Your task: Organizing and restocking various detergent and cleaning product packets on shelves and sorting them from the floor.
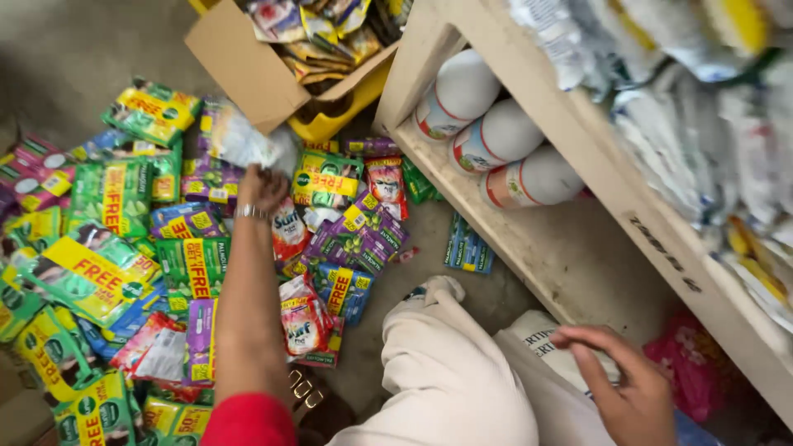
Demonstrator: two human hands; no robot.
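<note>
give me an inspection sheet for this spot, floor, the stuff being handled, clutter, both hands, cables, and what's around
Surface: bare grey floor, largely covered by packets.
Things in hand: left hand, bracelet on the wrist, grips a clear plastic bag above the pile of sachet packets in green, purple, blue and red.
Clutter: open cardboard box of packets on a yellow crate; loose blue packets by the shelf.
Hands: right hand rests open on a white sack beside the knee.
Cables: nothing seen.
Surroundings: wooden shelf unit with three white containers lying on their sides; bagged goods above.
</note>
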